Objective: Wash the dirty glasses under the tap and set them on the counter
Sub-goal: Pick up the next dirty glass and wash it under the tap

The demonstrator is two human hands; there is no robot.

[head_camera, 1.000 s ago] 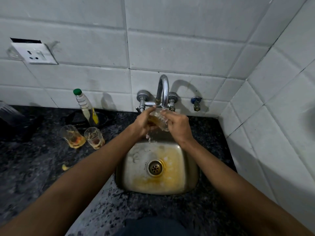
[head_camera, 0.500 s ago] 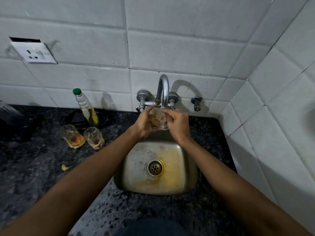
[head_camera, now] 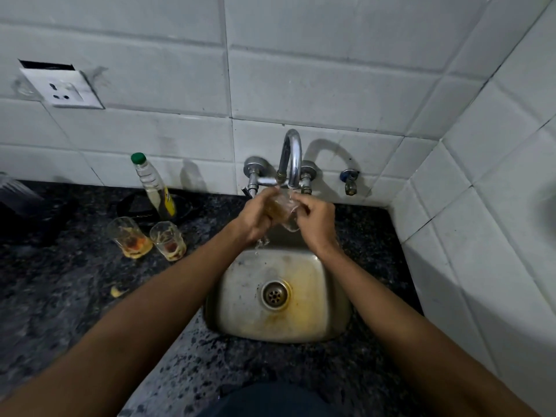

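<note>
A clear glass (head_camera: 284,210) with yellowish water in it is held tilted right under the spout of the chrome tap (head_camera: 291,158), above the back of the steel sink (head_camera: 337,299). My left hand (head_camera: 255,216) grips it from the left, my right hand (head_camera: 316,219) holds it from the right with curled fingers. Water trickles down below my hands into the sink. Two dirty glasses stand on the dark counter (head_camera: 60,296) to the left: a taller glass (head_camera: 129,240) and a shorter glass (head_camera: 168,240), both with orange residue.
A bottle (head_camera: 153,188) with a green cap stands behind the dirty glasses, next to a black dish (head_camera: 132,207). A small yellow scrap (head_camera: 115,291) lies on the counter. White tiled walls close in behind and on the right. A wall socket (head_camera: 64,90) sits upper left.
My hands have shifted slightly around the glass under the tap, and water drips from below them again. The two glasses on the counter have not moved.
</note>
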